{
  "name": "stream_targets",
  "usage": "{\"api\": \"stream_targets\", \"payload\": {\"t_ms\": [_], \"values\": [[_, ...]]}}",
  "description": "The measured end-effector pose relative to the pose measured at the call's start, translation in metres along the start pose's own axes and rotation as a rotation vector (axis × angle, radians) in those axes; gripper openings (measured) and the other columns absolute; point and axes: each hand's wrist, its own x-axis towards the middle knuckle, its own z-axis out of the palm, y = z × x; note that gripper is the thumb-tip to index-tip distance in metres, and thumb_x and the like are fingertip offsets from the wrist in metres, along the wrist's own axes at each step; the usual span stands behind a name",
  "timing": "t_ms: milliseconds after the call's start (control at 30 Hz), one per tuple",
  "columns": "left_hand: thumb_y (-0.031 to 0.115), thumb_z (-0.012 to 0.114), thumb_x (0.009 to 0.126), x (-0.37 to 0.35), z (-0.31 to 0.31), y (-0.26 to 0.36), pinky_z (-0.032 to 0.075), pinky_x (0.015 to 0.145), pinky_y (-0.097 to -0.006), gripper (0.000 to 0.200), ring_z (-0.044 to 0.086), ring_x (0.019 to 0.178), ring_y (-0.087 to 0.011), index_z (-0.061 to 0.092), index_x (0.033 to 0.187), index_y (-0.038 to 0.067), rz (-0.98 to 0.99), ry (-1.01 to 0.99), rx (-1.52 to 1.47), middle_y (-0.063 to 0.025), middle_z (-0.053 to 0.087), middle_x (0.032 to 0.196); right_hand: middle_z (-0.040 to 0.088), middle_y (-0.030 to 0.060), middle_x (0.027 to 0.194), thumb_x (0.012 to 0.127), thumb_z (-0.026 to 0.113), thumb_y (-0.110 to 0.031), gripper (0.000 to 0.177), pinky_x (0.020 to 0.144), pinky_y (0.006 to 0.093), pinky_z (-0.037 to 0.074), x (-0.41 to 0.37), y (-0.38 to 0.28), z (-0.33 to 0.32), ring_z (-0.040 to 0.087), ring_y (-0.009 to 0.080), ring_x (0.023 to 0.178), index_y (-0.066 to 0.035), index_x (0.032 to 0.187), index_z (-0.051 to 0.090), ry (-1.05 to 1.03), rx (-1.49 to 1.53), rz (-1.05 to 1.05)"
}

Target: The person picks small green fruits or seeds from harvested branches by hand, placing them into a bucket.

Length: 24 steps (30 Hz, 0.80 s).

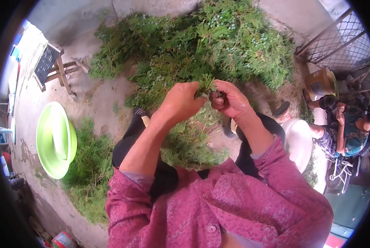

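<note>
In front of my chest, my left hand (pixel 184 100) is closed around a small green evergreen sprig (pixel 206 82) with flat, scaly leaves, like arborvitae. Close beside it, my right hand (pixel 231 100) pinches the sprig's other side between thumb and curled fingers; its fingertips look dark. What lies inside the left fist is hidden. Just beyond both hands spreads a large heap of evergreen branches (pixel 218 35) dotted with pale bluish cones. Below them, between my feet, loose clippings (pixel 193 142) cover the floor.
To the left stands a lime-green basin (pixel 41 140), beside another branch pile (pixel 89 175). A slatted wooden stand (pixel 61 72) is further back. On the right are a white rounded tub (pixel 298 142), a bucket (pixel 320 82), wire mesh (pixel 350 35) and a seated person (pixel 352 130).
</note>
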Motion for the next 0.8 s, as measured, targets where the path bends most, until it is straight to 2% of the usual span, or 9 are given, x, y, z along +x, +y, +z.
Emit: {"api": "stream_targets", "payload": {"t_ms": [167, 267, 367, 433, 467, 533, 567, 633, 800], "values": [[0.020, 0.060, 0.075, 0.010, -0.001, 0.015, 0.041, 0.055, -0.0308, 0.025, 0.049, 0.059, -0.0133, 0.059, 0.087, -0.001, 0.023, 0.072, -0.300, -0.0074, 0.055, 0.063, 0.050, 0.0018, 0.062, 0.080, 0.057, -0.011, 0.010, 0.041, 0.0211, 0.032, -0.008, -0.032, 0.011, 0.044, 0.0089, 0.049, -0.008, 0.075, 0.050, -0.070, -0.139, 0.032], [0.018, 0.061, 0.077, 0.013, 0.000, 0.022, 0.039, 0.053, -0.0256, 0.019, 0.047, 0.058, -0.0066, 0.060, 0.085, 0.001, -0.169, -0.042, -0.463, 0.0001, 0.054, 0.063, 0.049, 0.0006, 0.060, 0.080, 0.057, -0.011, 0.009, 0.041, 0.0212, 0.032, -0.004, -0.040, 0.011, 0.044, 0.0082, 0.048, -0.007, 0.075, 0.050, -0.001, -0.327, -0.015], [0.015, 0.061, 0.078, 0.021, 0.006, 0.018, 0.037, 0.052, -0.0228, 0.013, 0.045, 0.058, -0.0038, 0.062, 0.084, 0.003, -0.235, -0.121, -0.703, 0.0038, 0.055, 0.066, 0.049, -0.0001, 0.060, 0.080, 0.057, -0.012, 0.009, 0.039, 0.0212, 0.032, 0.006, -0.038, 0.007, 0.044, 0.0072, 0.047, -0.006, 0.076, 0.051, 0.152, -0.633, -0.140], [0.013, 0.061, 0.079, 0.021, 0.004, 0.024, 0.039, 0.053, -0.0226, 0.012, 0.048, 0.059, -0.0039, 0.063, 0.085, 0.003, -0.250, -0.165, -0.758, 0.0038, 0.057, 0.070, 0.049, 0.0009, 0.060, 0.078, 0.057, -0.011, 0.008, 0.040, 0.0204, 0.032, 0.010, -0.036, 0.001, 0.043, 0.0074, 0.048, -0.005, 0.078, 0.051, 0.295, -1.076, -0.543], [0.013, 0.061, 0.079, 0.022, 0.007, 0.023, 0.039, 0.053, -0.0226, 0.012, 0.048, 0.059, -0.0039, 0.063, 0.085, 0.003, -0.254, -0.181, -0.750, 0.0038, 0.057, 0.070, 0.049, 0.0009, 0.060, 0.078, 0.057, -0.011, 0.008, 0.040, 0.0204, 0.032, 0.008, -0.043, -0.005, 0.043, 0.0074, 0.048, -0.005, 0.078, 0.051, 0.309, -1.063, -0.541], [0.011, 0.061, 0.078, 0.027, 0.011, 0.020, 0.042, 0.056, -0.0224, 0.013, 0.052, 0.061, -0.0049, 0.064, 0.087, 0.003, -0.226, -0.116, -0.910, 0.0019, 0.060, 0.074, 0.053, 0.0042, 0.069, 0.077, 0.057, -0.012, 0.012, 0.042, 0.0200, 0.033, 0.002, -0.075, -0.019, 0.043, 0.0088, 0.052, -0.004, 0.084, 0.051, 0.109, -0.397, -0.307], [0.011, 0.061, 0.078, 0.029, 0.010, 0.022, 0.042, 0.056, -0.0224, 0.013, 0.052, 0.061, -0.0049, 0.064, 0.087, 0.003, -0.224, -0.115, -0.911, 0.0019, 0.060, 0.074, 0.053, 0.0042, 0.069, 0.077, 0.057, -0.012, 0.012, 0.042, 0.0200, 0.033, -0.003, -0.081, -0.021, 0.043, 0.0088, 0.052, -0.004, 0.084, 0.051, 0.108, -0.399, -0.308], [0.009, 0.061, 0.078, 0.033, 0.006, 0.026, 0.045, 0.060, -0.0225, 0.012, 0.055, 0.064, -0.0063, 0.064, 0.088, 0.003, -0.232, -0.067, -1.044, 0.0008, 0.062, 0.077, 0.054, 0.0072, 0.079, 0.079, 0.056, -0.014, 0.017, 0.042, 0.0190, 0.033, -0.014, -0.086, -0.023, 0.044, 0.0094, 0.056, -0.004, 0.091, 0.049, -0.098, 0.025, -0.243], [0.009, 0.061, 0.079, 0.041, 0.019, 0.026, 0.046, 0.061, -0.0233, 0.012, 0.057, 0.068, -0.0075, 0.063, 0.090, 0.004, -0.195, -0.022, -1.150, -0.0006, 0.063, 0.079, 0.055, 0.0040, 0.081, 0.082, 0.061, -0.027, 0.029, 0.042, 0.0159, 0.034, -0.027, -0.076, -0.005, 0.050, 0.0075, 0.057, -0.005, 0.097, 0.050, -0.099, -0.221, -0.177]]}}
